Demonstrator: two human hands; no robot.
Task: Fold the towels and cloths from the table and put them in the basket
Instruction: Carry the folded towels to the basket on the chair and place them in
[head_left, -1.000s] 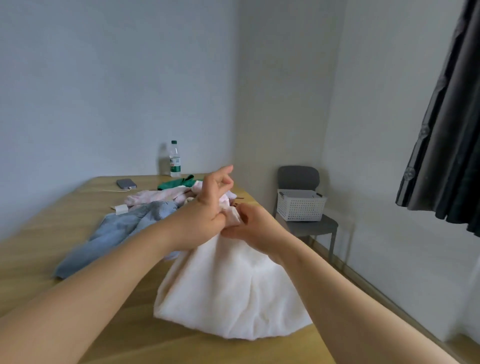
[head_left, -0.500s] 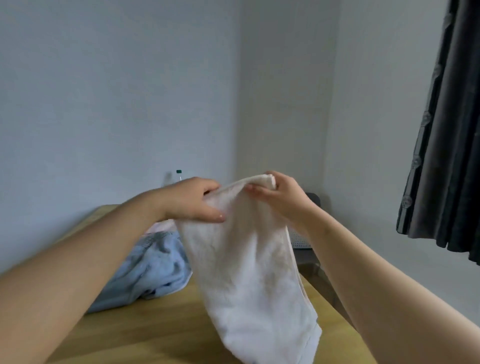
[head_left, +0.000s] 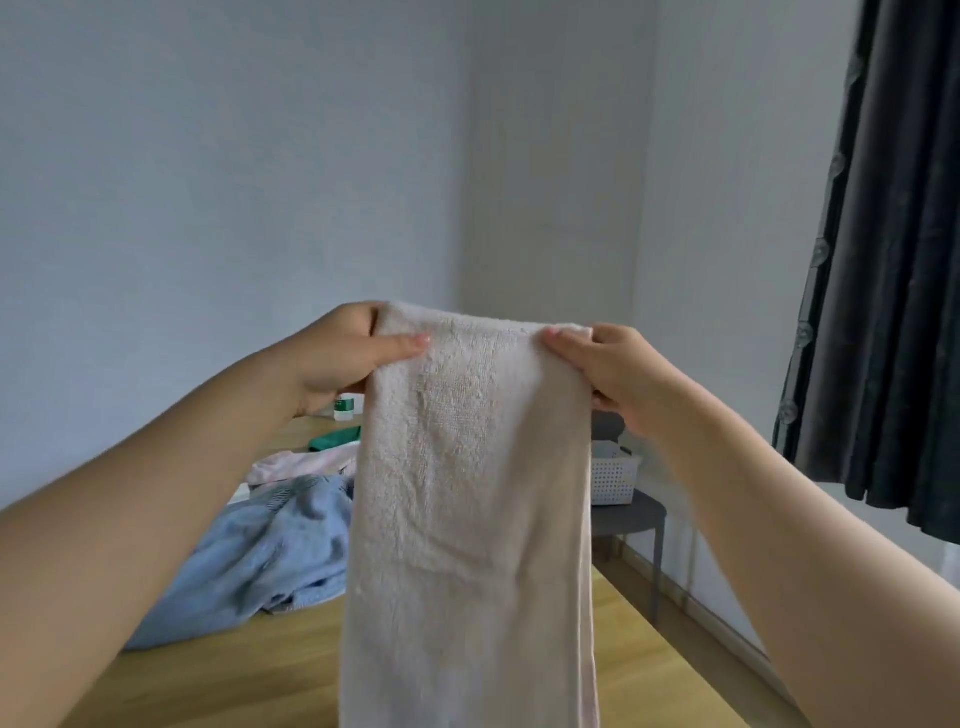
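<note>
The white towel (head_left: 467, 493) is thick terry cloth, matt, with a rough looped nap and a flatter woven band near its top. On the table (head_left: 260, 675), which is pale wood with a visible grain and a smooth, faintly shiny finish, the blue towel (head_left: 270, 556) is softer matt cloth, crumpled. Toward the far edge, the pink cloth (head_left: 296, 462) looks fluffy and the green cloth (head_left: 335, 439) smoother. Beyond the right edge, the basket (head_left: 613, 475) is white perforated plastic on a matt grey chair (head_left: 628, 519). The dark curtain (head_left: 883, 260) is heavy cloth with a slight sheen.
</note>
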